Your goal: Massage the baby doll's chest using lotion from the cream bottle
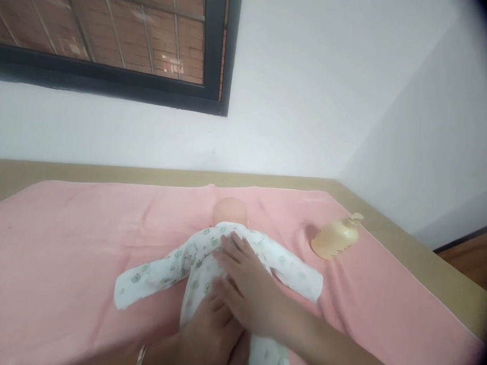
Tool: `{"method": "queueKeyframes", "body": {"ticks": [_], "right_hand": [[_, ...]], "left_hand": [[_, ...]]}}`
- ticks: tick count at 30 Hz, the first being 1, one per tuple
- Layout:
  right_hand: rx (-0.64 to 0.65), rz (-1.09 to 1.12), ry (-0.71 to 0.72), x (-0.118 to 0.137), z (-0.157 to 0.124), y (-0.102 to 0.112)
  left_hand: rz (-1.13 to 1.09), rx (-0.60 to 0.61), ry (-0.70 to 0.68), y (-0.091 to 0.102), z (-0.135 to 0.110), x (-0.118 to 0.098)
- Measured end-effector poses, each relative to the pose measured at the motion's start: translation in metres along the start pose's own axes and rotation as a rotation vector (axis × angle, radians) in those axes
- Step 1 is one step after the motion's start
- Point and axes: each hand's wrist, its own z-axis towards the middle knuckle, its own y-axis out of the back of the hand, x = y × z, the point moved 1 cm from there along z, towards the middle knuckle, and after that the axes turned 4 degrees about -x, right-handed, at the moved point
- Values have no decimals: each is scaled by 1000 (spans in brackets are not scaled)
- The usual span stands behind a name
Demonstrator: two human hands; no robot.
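Note:
A baby doll (229, 213) in a white patterned sleepsuit (160, 273) lies on a pink towel (57, 250), its head pointing toward the wall and its sleeves spread to both sides. My right hand (248, 284) lies flat on the doll's chest, fingers stretched out and slightly apart. My left hand (212, 336) rests lower on the doll's belly, partly under the right hand, its fingers curled against the cloth; a bangle shows at its wrist. Whether the left hand grips the fabric is hidden.
A pale yellow baby bottle (337, 237) lies on its side on the towel, right of the doll. The towel covers a tan surface (424, 263) set in a corner of white walls. A dark-framed window (112, 45) is up left. Wooden floor shows at the far right.

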Motion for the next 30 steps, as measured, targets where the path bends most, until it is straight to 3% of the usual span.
{"method": "queueKeyframes", "body": {"ticks": [5, 11, 14, 20, 24, 27, 30], "right_hand": [[-68, -30, 83, -29, 23, -2], [33, -37, 136, -6, 9, 11], [79, -5, 189, 4, 7, 14], [-2, -86, 176, -18, 25, 2], [-43, -153, 20, -29, 22, -5], [-41, -136, -128, -21, 9, -6], [16, -45, -109, -3, -3, -4]], "left_hand": [[12, 58, 0, 11, 8, -1], [-138, -43, -170, 7, 2, 5], [-109, -27, -155, 5, 0, 5], [9, 39, -152, 9, 6, 1], [37, 25, -152, 12, 10, -2], [-32, 37, -137, 9, 9, -2], [-92, -7, -99, 2, 3, 1]]}}
